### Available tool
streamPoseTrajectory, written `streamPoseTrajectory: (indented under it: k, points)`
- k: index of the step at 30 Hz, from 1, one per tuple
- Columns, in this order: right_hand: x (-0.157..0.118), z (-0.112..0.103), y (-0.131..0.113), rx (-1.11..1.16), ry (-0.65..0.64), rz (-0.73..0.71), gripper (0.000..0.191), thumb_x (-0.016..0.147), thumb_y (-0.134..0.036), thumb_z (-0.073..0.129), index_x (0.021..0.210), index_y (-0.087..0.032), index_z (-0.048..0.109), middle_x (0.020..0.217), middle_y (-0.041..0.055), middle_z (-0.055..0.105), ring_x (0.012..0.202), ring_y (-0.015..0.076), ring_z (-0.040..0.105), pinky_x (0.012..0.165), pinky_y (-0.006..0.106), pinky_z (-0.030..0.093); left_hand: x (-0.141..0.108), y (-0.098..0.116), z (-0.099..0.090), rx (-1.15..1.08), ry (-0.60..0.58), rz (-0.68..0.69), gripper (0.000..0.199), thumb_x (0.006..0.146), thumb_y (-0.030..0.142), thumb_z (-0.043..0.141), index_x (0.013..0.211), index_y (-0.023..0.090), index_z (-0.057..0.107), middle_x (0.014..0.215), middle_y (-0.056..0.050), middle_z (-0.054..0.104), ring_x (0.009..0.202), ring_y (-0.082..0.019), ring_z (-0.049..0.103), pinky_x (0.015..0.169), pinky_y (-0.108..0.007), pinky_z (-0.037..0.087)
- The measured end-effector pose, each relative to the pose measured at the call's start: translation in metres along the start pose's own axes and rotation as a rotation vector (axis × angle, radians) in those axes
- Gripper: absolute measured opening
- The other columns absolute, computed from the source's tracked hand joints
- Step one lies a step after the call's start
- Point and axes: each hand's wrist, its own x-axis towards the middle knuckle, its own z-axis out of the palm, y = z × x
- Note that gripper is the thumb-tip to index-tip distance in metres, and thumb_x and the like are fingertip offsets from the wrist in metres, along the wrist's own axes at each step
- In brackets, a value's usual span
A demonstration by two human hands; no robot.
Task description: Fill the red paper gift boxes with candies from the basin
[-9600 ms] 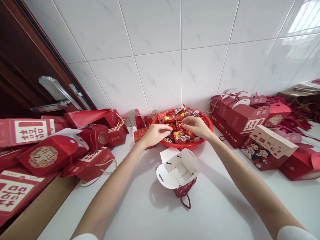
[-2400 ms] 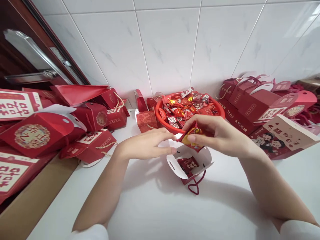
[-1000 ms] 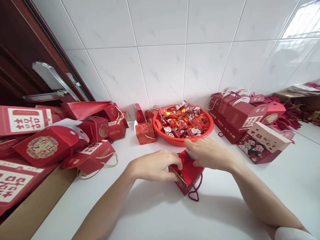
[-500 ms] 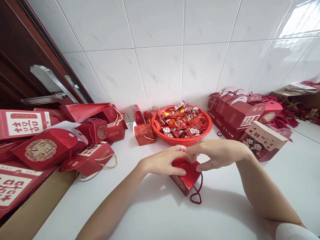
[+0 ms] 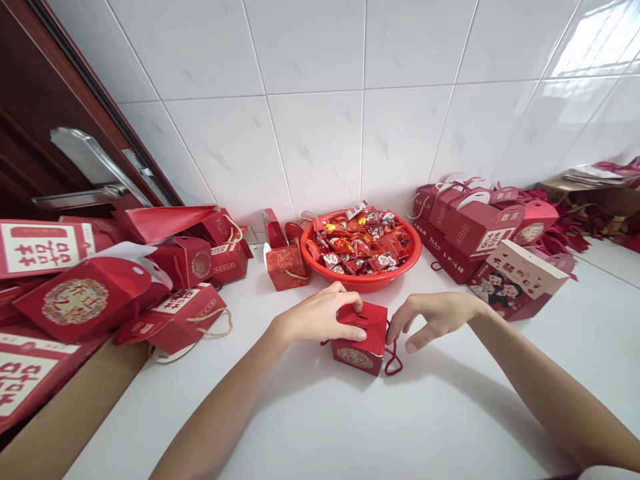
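Note:
A small red gift box (image 5: 367, 333) with a closed slotted lid and a gold round print stands upright on the white tabletop. My left hand (image 5: 325, 320) grips it from the left, thumb over the near top edge and fingers at the back of the lid. A dark red cord loop (image 5: 393, 363) hangs from the box's right side. Beside that cord is my right hand (image 5: 425, 320), fingers curved and apart; whether a fingertip touches the cord I cannot tell. Behind the box, a red plastic basket (image 5: 363, 283) holds many wrapped candies (image 5: 357, 243).
Red boxes (image 5: 85, 293) pile up on the left, partly in a cardboard carton (image 5: 95, 407). A patterned red box (image 5: 287, 267) stands left of the basket. More red boxes (image 5: 475, 223) and a couple-printed box (image 5: 520, 280) are at right. A tiled wall (image 5: 315, 147) rises behind.
My right hand has come off the lid and moved right to the cord's side. The box has turned and stands more squarely, with its front print showing. The left hand stays on it.

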Motion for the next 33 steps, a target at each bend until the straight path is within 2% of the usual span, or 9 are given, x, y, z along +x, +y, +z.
streamPoseTrajectory:
  k: [3,8,13,16,18,21,23,27,33]
  points:
    - [-0.002,-0.002,0.008,0.146,0.064,-0.077,0.03,0.084,-0.035,0.072,0.103,-0.012,0.076,0.103,0.0115,0.077,0.094,0.0188,0.072,0.092,0.034,0.054,0.0,0.001,0.0,0.006,0.028,-0.014,0.047,0.074,0.057,0.071,0.108,0.025,0.065,0.108,-0.006,0.055,0.095,-0.025,0.059,0.073,-0.031,0.047]
    - [-0.002,-0.003,0.012,0.558,0.311,-0.255,0.024,0.07,-0.028,0.085,0.083,-0.013,0.069,0.073,0.0034,0.075,0.063,0.013,0.067,0.062,0.024,0.054,-0.003,0.007,0.004,-0.019,0.14,-0.058,0.047,0.069,0.052,0.076,0.106,0.024,0.068,0.105,-0.007,0.06,0.102,-0.03,0.061,0.084,-0.037,0.051]
    - [0.003,0.006,-0.01,0.725,0.513,-0.365,0.029,0.07,-0.024,0.086,0.092,-0.016,0.068,0.076,0.0007,0.072,0.071,0.0136,0.069,0.071,0.028,0.056,-0.012,0.009,0.001,-0.232,0.333,0.044,0.05,0.07,0.032,0.078,0.117,0.024,0.066,0.117,-0.007,0.063,0.092,-0.024,0.065,0.08,-0.036,0.054]
    - [0.001,0.01,-0.024,0.676,0.659,-0.338,0.027,0.072,-0.027,0.084,0.092,-0.018,0.069,0.082,0.0029,0.072,0.075,0.0152,0.069,0.074,0.03,0.056,-0.025,0.01,-0.011,-0.594,0.341,0.175,0.051,0.08,0.033,0.074,0.127,0.022,0.058,0.103,-0.006,0.068,0.077,-0.018,0.068,0.072,-0.032,0.055]
    - [0.0,0.012,-0.031,0.617,0.753,-0.304,0.026,0.073,-0.029,0.084,0.09,-0.019,0.069,0.086,0.004,0.072,0.077,0.0163,0.068,0.074,0.031,0.055,-0.034,0.012,-0.017,-0.781,0.307,0.294,0.05,0.084,0.035,0.073,0.128,0.021,0.056,0.101,-0.007,0.07,0.09,-0.022,0.071,0.081,-0.034,0.056]
    - [0.002,0.019,-0.041,0.456,0.867,-0.235,0.024,0.076,-0.035,0.081,0.086,-0.019,0.068,0.087,0.0049,0.071,0.076,0.0174,0.066,0.07,0.031,0.054,-0.042,0.019,-0.016,-0.905,0.275,0.478,0.049,0.084,0.037,0.075,0.127,0.023,0.058,0.134,-0.012,0.062,0.12,-0.031,0.064,0.099,-0.043,0.052]
    - [0.007,0.027,-0.047,0.293,0.92,-0.201,0.023,0.078,-0.037,0.079,0.082,-0.019,0.066,0.083,0.0046,0.069,0.074,0.0174,0.064,0.067,0.031,0.053,-0.043,0.024,-0.01,-0.893,0.265,0.554,0.05,0.084,0.038,0.075,0.129,0.026,0.059,0.15,-0.012,0.049,0.131,-0.034,0.056,0.107,-0.047,0.048]
    - [0.02,0.042,-0.053,0.059,1.064,-0.198,0.02,0.08,-0.034,0.076,0.08,-0.021,0.061,0.079,0.0013,0.068,0.073,0.0162,0.061,0.068,0.03,0.051,-0.044,0.03,0.002,-0.687,0.335,0.632,0.05,0.084,0.035,0.076,0.131,0.028,0.06,0.157,-0.01,0.04,0.143,-0.036,0.042,0.115,-0.051,0.041]
    - [0.024,0.053,-0.053,0.115,1.098,-0.255,0.019,0.087,-0.038,0.07,0.083,-0.021,0.063,0.081,0.0005,0.07,0.073,0.0154,0.063,0.066,0.027,0.05,-0.048,0.033,0.008,-0.396,0.389,0.729,0.06,0.083,0.034,0.077,0.138,0.031,0.055,0.16,-0.011,0.037,0.147,-0.036,0.035,0.118,-0.053,0.036]
